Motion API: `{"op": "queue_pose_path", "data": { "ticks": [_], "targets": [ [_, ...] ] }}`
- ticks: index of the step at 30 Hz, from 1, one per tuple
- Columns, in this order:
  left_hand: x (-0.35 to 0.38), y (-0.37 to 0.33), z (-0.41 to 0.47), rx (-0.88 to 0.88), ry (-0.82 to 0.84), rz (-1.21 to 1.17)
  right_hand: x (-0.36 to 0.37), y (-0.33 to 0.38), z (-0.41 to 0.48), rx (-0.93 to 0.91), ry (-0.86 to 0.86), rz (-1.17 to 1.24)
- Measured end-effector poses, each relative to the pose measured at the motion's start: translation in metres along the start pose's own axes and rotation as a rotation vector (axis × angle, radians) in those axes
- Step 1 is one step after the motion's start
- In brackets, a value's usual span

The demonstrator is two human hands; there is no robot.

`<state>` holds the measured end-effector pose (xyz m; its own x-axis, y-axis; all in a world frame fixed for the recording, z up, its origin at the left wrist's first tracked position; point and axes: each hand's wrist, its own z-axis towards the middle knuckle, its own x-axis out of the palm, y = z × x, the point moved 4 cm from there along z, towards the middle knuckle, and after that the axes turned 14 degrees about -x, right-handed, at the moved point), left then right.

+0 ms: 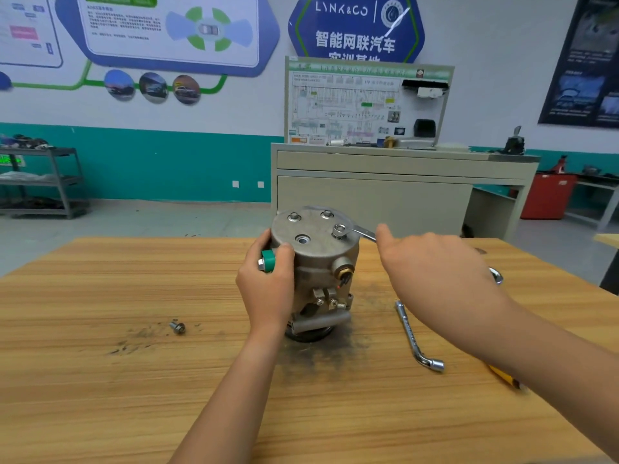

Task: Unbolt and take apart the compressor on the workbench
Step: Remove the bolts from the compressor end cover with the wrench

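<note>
- The compressor stands on end at the middle of the bench, bolted face up; likely so the bolt heads are reachable from above
- The left hand grips the compressor's left side, thumb and fingers curled round the body by a green cap; I judge this is to stop the body turning under the wrench's pull
- A wrench has its ring end over a bolt on the compressor's top right, handle pointing right, which gives leverage
- The right hand, right of the compressor, covers the handle's far end, thumb raised; its fingers are hidden behind the hand, so I cannot tell whether they wrap the handle or only press it
- The hands are apart, one on each side of the compressor
- On the compressor's top, one hole is empty and two more bolts sit at the back; a loose bolt lies left of the compressor, so unbolting looks partly done
- An L-shaped socket wrench lies right of the compressor, within reach
</note>
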<state>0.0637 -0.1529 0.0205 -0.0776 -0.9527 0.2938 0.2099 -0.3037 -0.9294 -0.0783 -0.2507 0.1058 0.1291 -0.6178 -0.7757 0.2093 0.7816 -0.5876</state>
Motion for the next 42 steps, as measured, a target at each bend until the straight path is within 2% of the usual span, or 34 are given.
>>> {"op": "queue_pose_path", "data": {
  "ticks": [5, 8, 10, 13, 15, 18, 20, 21, 24, 25, 26, 27, 29, 31, 33, 37, 42],
  "targets": [
    [0.001, -0.001, 0.002, -0.017, 0.048, -0.012, 0.019, -0.001, -0.012, 0.136, -0.045, -0.04],
    [0.004, -0.007, 0.008, -0.032, 0.123, -0.027, 0.037, -0.021, -0.013, 0.124, -0.508, -0.027],
    [0.006, -0.011, 0.013, -0.057, 0.172, -0.052, 0.058, -0.038, 0.003, 0.077, -0.599, 0.044],
    [0.006, -0.012, 0.018, -0.069, 0.211, -0.05, 0.065, -0.054, 0.051, 0.09, -0.487, 0.149],
    [0.005, -0.012, 0.02, -0.058, 0.233, -0.039, 0.055, -0.055, 0.092, -0.05, -0.396, 0.163],
    [0.003, -0.013, 0.022, -0.058, 0.254, -0.015, 0.028, -0.037, 0.141, -0.354, -0.343, -0.028],
    [0.001, -0.012, 0.023, -0.084, 0.257, -0.012, 0.014, -0.03, 0.147, -0.438, -0.353, -0.099],
    [-0.001, -0.011, 0.023, -0.09, 0.259, -0.006, 0.007, -0.034, 0.146, -0.393, -0.401, -0.068],
    [-0.003, -0.009, 0.022, -0.084, 0.257, -0.006, -0.008, -0.074, 0.126, 0.074, -0.657, 0.395],
    [-0.002, -0.009, 0.021, -0.08, 0.251, -0.013, -0.011, -0.081, 0.114, 0.162, -0.725, 0.523],
    [-0.001, -0.009, 0.019, -0.071, 0.243, -0.015, -0.012, -0.081, 0.101, 0.171, -0.748, 0.524],
    [0.0, -0.01, 0.017, -0.059, 0.238, -0.014, -0.011, -0.075, 0.089, 0.118, -0.699, 0.438],
    [0.002, -0.01, 0.014, -0.041, 0.23, -0.024, -0.001, -0.054, 0.062, -0.009, -0.496, 0.268],
    [0.003, -0.009, 0.013, -0.039, 0.22, -0.037, 0.019, -0.038, 0.039, -0.045, -0.267, 0.225],
    [0.003, -0.008, 0.013, -0.039, 0.216, -0.037, 0.034, -0.03, 0.024, -0.037, -0.131, 0.215],
    [0.004, -0.006, 0.014, -0.052, 0.204, -0.027, 0.04, -0.024, 0.022, -0.023, -0.065, 0.222],
    [0.002, -0.004, 0.015, -0.05, 0.173, -0.008, 0.026, -0.017, 0.028, -0.055, 0.012, 0.109]
  ]
}}
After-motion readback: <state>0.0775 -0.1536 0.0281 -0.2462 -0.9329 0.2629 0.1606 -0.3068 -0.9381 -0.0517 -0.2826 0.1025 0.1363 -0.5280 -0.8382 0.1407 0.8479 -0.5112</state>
